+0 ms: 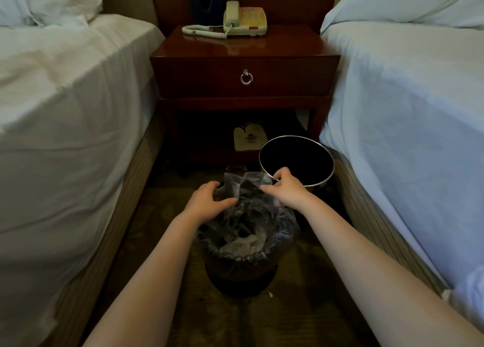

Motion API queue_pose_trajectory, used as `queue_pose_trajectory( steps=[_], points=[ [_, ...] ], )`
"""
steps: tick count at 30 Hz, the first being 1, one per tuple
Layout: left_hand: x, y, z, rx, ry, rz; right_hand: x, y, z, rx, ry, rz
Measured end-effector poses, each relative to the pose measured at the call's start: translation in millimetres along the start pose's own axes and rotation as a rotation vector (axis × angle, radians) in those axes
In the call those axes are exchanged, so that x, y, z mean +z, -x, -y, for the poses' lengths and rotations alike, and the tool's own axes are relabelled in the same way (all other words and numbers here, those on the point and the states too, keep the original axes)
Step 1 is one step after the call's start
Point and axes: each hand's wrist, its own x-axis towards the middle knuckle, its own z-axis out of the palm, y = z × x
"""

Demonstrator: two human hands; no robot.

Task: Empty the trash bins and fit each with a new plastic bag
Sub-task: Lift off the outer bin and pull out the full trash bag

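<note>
Hands on the liner of the near bin

Writing first: a flat beige item [247, 138] stands on the shelf under the nightstand [199, 58] and carries a dark emblem with lines of print, too small to read. The cream telephone [245, 19] on the nightstand top has a yellowish keypad panel with labels, also unreadable. The drawer front has a metal ring pull [246, 78].

Two bins stand on the patterned carpet [157, 242] between the left bed [65, 98] and the right bed [406, 98]. The near bin [241, 278] is dark and sits straight ahead of the person. It is lined with a clear plastic bag [277, 226], whose mouth is folded over the rim on the near side and lifted loose on the far side. Inside lies crumpled white material [243, 243] — paper or plastic, I cannot tell which. The far bin [296, 137] has a bright metal rim, stands beside the right bed just in front of the nightstand, and shows only a dark interior.

The left hand [207, 200] has its fingers curled over the raised left edge of the bag, thumb pointing inward. The right hand [285, 189] pinches the raised right edge between thumb and bent fingers, close to the far bin's rim. A small white scrap [271, 294] lies on the carpet at the near bin's base.
</note>
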Motion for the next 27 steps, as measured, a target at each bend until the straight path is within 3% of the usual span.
queue_pose_trajectory(
  steps=[3,5,9,12,15,19,23,27],
  points=[
    [9.7,-6.1,5.1,-0.022,0.059,0.059,12.5,-1.9,-1.0,0.078,-0.116,0.012],
    [13.0,-7.4,7.8,-0.042,-0.028,0.120,20.2,-2.0,-0.1,0.076,-0.099,0.022],
    [18.0,-4.9,9.7,-0.008,-0.292,0.103,30.1,-1.4,3.0,-0.034,0.087,-0.034],
    [19.0,-0.4,8.6,0.026,-0.363,0.081,24.7,1.6,9.6,-0.134,0.160,-0.023],
    [17.1,1.7,8.0,0.037,-0.251,0.042,8.2,8.2,24.7,-0.229,-0.142,0.012],
    [16.2,1.2,1.2,-0.024,-0.178,0.079,-12.5,15.7,34.5,-0.308,-0.420,0.173],
    [18.8,0.4,-2.6,-0.086,-0.195,0.075,-19.2,18.7,25.1,-0.259,-0.308,0.360],
    [8.7,3.7,-9.8,0.074,-0.260,-0.072,-18.3,24.2,23.1,-0.142,-0.276,0.412]
  ],
)
